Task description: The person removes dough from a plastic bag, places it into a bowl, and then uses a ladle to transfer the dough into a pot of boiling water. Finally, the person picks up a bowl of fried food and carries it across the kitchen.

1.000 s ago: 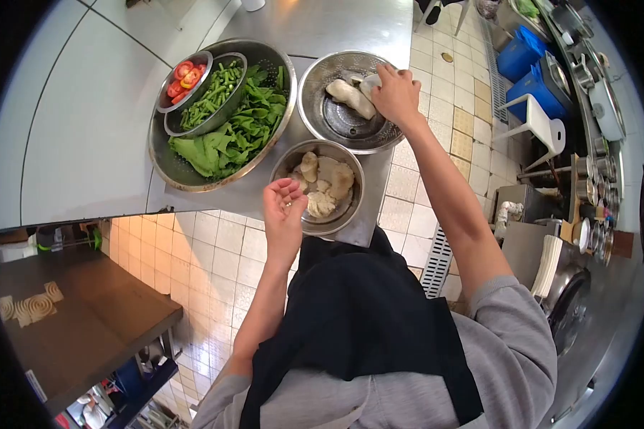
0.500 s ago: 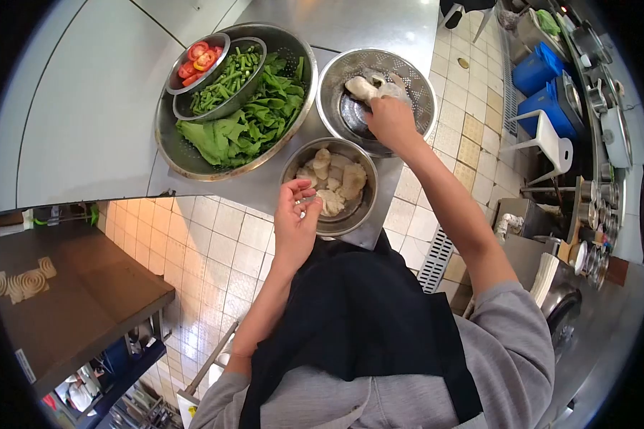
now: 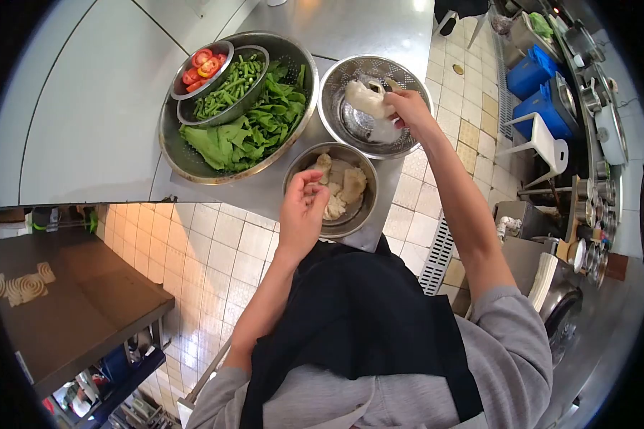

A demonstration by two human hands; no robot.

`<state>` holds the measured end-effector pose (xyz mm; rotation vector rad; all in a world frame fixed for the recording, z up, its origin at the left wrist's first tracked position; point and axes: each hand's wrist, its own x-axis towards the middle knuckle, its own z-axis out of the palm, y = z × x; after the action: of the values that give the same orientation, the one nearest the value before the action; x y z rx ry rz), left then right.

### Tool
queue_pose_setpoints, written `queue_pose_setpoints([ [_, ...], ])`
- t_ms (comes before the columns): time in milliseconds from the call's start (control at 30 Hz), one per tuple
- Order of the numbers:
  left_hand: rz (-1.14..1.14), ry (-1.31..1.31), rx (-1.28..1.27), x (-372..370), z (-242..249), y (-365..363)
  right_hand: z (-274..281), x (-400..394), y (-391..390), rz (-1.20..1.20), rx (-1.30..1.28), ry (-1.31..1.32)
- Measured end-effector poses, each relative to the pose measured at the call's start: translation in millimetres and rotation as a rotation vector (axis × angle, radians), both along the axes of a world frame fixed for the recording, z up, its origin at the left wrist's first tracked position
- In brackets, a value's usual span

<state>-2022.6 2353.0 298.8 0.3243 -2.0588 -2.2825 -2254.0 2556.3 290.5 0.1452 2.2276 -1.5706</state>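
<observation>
My right hand [image 3: 410, 111] is over a perforated metal colander [image 3: 329, 86], fingers and thumb closed on a whitish, soft-looking piece of food [image 3: 366, 99] whose kind I cannot make out. Below it in the colander lies something translucent, like clear plastic [image 3: 385, 131]. My left hand [image 3: 302, 213] hovers at the left side of a smaller metal bowl [image 3: 371, 194], its fingers loosely curled and apart, with nothing visible in them. Several pale beige food chunks [image 3: 353, 184] sit in that bowl, some partly hidden by my left hand.
A large metal colander [image 3: 167, 146] stands at the left, holding leafy greens [image 3: 225, 143], a bowl of cut green beans [image 3: 229, 87] and a small bowl of tomato slices [image 3: 202, 69]. The steel counter [image 3: 322, 28] ends just before my apron. A white stool [image 3: 544, 146] stands on the tiled floor at right.
My right hand has risen slightly and shifted right, lifting the whitish piece within the colander. My left hand has moved slightly, its fingers still curled. The view has shifted a little.
</observation>
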Motion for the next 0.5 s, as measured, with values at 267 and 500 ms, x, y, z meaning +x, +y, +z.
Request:
queue_pose_setpoints([
  [267,-0.131,-0.119,0.411,-92,4,15,7,50,-8,0.057,-0.486,0.027],
  [500,-0.156,-0.091,0.818,-92,11,20,36,109,-18,0.193,-0.363,0.366],
])
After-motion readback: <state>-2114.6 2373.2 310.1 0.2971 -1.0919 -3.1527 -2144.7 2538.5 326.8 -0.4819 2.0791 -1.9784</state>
